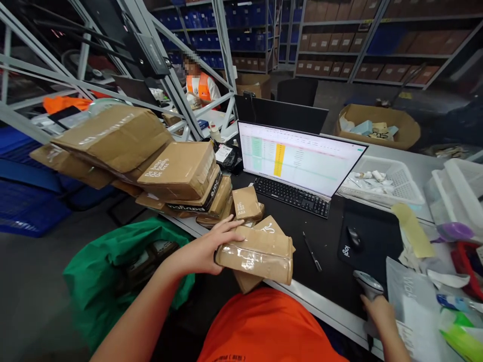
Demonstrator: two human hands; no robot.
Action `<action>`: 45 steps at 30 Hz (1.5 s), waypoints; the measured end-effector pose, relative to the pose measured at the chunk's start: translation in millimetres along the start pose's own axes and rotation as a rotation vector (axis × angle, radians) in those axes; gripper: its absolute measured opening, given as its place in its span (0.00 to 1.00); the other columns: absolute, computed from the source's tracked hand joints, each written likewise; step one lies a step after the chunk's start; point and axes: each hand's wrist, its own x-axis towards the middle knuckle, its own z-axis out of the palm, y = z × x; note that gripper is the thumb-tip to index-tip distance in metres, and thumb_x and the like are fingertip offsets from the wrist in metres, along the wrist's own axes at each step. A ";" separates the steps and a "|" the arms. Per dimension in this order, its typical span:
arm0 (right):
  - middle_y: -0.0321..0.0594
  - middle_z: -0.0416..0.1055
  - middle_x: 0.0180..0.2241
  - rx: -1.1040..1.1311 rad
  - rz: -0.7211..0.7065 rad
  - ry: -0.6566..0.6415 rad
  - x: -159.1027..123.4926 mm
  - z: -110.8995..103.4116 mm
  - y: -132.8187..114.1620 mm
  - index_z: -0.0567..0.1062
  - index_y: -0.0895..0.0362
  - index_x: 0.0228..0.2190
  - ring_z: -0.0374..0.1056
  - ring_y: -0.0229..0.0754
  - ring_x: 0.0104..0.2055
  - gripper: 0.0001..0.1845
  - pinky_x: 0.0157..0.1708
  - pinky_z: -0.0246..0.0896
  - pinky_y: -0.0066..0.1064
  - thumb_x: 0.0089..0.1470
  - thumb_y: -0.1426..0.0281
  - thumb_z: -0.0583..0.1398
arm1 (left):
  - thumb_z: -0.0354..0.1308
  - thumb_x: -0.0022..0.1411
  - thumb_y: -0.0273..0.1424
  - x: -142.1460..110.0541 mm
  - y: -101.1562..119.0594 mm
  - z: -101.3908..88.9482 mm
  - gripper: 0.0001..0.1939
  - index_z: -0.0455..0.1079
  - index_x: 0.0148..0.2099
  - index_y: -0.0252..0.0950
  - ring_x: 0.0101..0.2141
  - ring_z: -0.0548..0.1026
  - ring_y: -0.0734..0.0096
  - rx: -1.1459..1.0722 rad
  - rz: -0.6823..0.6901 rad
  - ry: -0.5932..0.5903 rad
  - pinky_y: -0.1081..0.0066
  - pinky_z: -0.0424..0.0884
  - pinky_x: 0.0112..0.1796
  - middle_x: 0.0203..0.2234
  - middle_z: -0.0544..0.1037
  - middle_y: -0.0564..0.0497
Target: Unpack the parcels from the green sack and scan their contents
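Note:
My left hand grips the left end of a taped brown cardboard parcel at the table's front edge, fingers wrapped over its top. Beneath and behind that parcel lie other small brown packets. My right hand is closed round the handle of a grey barcode scanner at the lower right, near the black mouse pad with a mouse on it.
A tall leaning pile of brown boxes fills the table's left. A monitor and keyboard stand at centre, a pen beside them. White baskets, bags and papers crowd the right. A green bag sits on the floor. A person in an orange vest sits behind.

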 end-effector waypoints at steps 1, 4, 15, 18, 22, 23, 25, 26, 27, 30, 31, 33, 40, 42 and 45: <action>0.63 0.74 0.34 -0.019 0.034 0.055 -5.8 0.8 -3.6 0.72 0.48 0.42 0.75 0.69 0.47 0.19 0.45 0.68 0.58 0.47 0.58 0.58 | 0.60 0.42 0.16 0.4 -0.4 3.5 0.46 0.66 0.64 0.49 0.71 0.50 0.44 0.048 -0.021 0.023 0.41 0.60 0.63 0.71 0.55 0.46; 0.72 0.65 0.54 -0.072 -0.023 0.340 -26.6 -2.0 -33.9 0.62 0.52 0.59 0.64 0.71 0.60 0.36 0.51 0.62 0.63 0.51 0.54 0.56 | 0.56 0.46 0.15 2.4 4.7 29.8 0.45 0.63 0.67 0.45 0.70 0.50 0.42 0.273 -0.125 0.169 0.38 0.58 0.63 0.72 0.50 0.40; 0.52 0.67 0.58 -0.062 -0.505 0.027 37.5 12.6 -244.6 0.66 0.59 0.60 0.68 0.48 0.55 0.25 0.56 0.64 0.40 0.64 0.66 0.57 | 0.63 0.61 0.48 15.7 22.3 107.6 0.34 0.65 0.66 0.43 0.52 0.72 0.41 0.495 -0.030 0.641 0.45 0.63 0.59 0.52 0.73 0.37; 0.47 0.69 0.54 -0.095 -0.456 -0.016 61.7 17.2 -277.3 0.70 0.58 0.56 0.70 0.48 0.51 0.23 0.51 0.69 0.47 0.64 0.59 0.60 | 0.59 0.62 0.55 17.4 10.9 112.4 0.34 0.67 0.64 0.45 0.47 0.74 0.47 0.503 0.001 0.710 0.51 0.64 0.57 0.46 0.75 0.41; 0.46 0.72 0.51 -0.146 -0.398 -0.041 77.6 18.7 -303.0 0.71 0.58 0.55 0.71 0.46 0.49 0.23 0.50 0.70 0.46 0.65 0.58 0.60 | 0.56 0.60 0.61 17.9 2.8 124.6 0.35 0.70 0.60 0.46 0.46 0.76 0.50 0.521 0.003 0.821 0.53 0.64 0.58 0.44 0.77 0.43; 0.47 0.73 0.49 -0.157 -0.388 -0.041 79.4 19.2 -306.1 0.70 0.58 0.56 0.72 0.47 0.48 0.22 0.50 0.70 0.46 0.66 0.60 0.59 | 0.56 0.59 0.61 17.5 2.3 127.8 0.34 0.71 0.59 0.46 0.45 0.76 0.51 0.529 -0.002 0.862 0.53 0.65 0.57 0.43 0.78 0.43; 0.50 0.75 0.46 -0.173 -0.377 -0.034 81.6 20.4 -308.8 0.67 0.59 0.60 0.73 0.49 0.48 0.23 0.50 0.68 0.45 0.66 0.65 0.56 | 0.56 0.60 0.61 16.3 2.6 132.9 0.32 0.71 0.57 0.46 0.43 0.76 0.51 0.555 0.005 0.929 0.54 0.68 0.54 0.40 0.78 0.44; 0.52 0.76 0.46 -0.178 -0.377 -0.033 82.4 20.9 -309.0 0.65 0.59 0.62 0.74 0.50 0.49 0.25 0.50 0.67 0.44 0.66 0.69 0.54 | 0.56 0.60 0.60 15.8 3.2 134.7 0.31 0.72 0.56 0.45 0.43 0.77 0.51 0.569 0.015 0.949 0.54 0.69 0.53 0.39 0.78 0.44; 0.54 0.76 0.45 -0.180 -0.380 -0.033 83.3 21.3 -308.8 0.64 0.60 0.63 0.74 0.51 0.49 0.26 0.49 0.67 0.43 0.65 0.71 0.53 | 0.56 0.61 0.60 15.6 3.8 135.9 0.31 0.72 0.56 0.45 0.43 0.77 0.52 0.580 0.024 0.956 0.55 0.70 0.52 0.38 0.78 0.44; 0.54 0.77 0.46 -0.178 -0.402 -0.044 85.8 21.0 -306.9 0.63 0.59 0.64 0.74 0.51 0.49 0.29 0.47 0.66 0.39 0.63 0.72 0.52 | 0.56 0.62 0.58 16.2 4.4 137.9 0.30 0.73 0.56 0.44 0.45 0.77 0.53 0.583 0.025 0.950 0.57 0.70 0.52 0.40 0.80 0.44; 0.54 0.77 0.46 -0.174 -0.412 -0.044 85.5 20.2 -305.5 0.63 0.60 0.64 0.75 0.50 0.49 0.29 0.47 0.66 0.38 0.63 0.72 0.52 | 0.57 0.62 0.58 16.8 3.9 138.7 0.30 0.74 0.56 0.44 0.45 0.77 0.53 0.580 0.007 0.944 0.57 0.70 0.53 0.40 0.80 0.44; 0.54 0.77 0.47 -0.163 -0.430 -0.029 80.5 18.2 -298.9 0.62 0.61 0.64 0.74 0.48 0.50 0.28 0.47 0.66 0.35 0.64 0.69 0.52 | 0.58 0.61 0.58 18.1 1.7 141.6 0.29 0.75 0.54 0.45 0.45 0.77 0.53 0.575 -0.043 0.927 0.56 0.69 0.54 0.41 0.81 0.45; 0.55 0.73 0.50 -0.196 -0.423 0.020 -0.6 33.0 -208.5 0.67 0.62 0.59 0.72 0.54 0.52 0.26 0.48 0.67 0.38 0.65 0.63 0.51 | 0.64 0.57 0.57 18.9 -13.3 162.8 0.28 0.77 0.52 0.47 0.46 0.77 0.52 0.403 -0.085 0.975 0.56 0.67 0.56 0.42 0.81 0.45; 0.64 0.69 0.53 -0.230 -0.440 0.038 -28.1 46.3 -178.5 0.65 0.71 0.59 0.67 0.61 0.57 0.29 0.53 0.64 0.44 0.65 0.63 0.52 | 0.65 0.55 0.58 18.5 -16.1 167.7 0.27 0.79 0.49 0.47 0.45 0.77 0.51 0.334 -0.112 0.991 0.55 0.68 0.53 0.41 0.81 0.45; 0.68 0.68 0.53 -0.251 -0.511 -0.005 -48.9 63.1 -153.3 0.66 0.76 0.57 0.66 0.62 0.58 0.28 0.57 0.61 0.44 0.64 0.67 0.52 | 0.67 0.53 0.57 19.8 -15.7 168.7 0.24 0.80 0.43 0.47 0.41 0.78 0.54 0.359 -0.079 1.031 0.57 0.72 0.48 0.36 0.82 0.46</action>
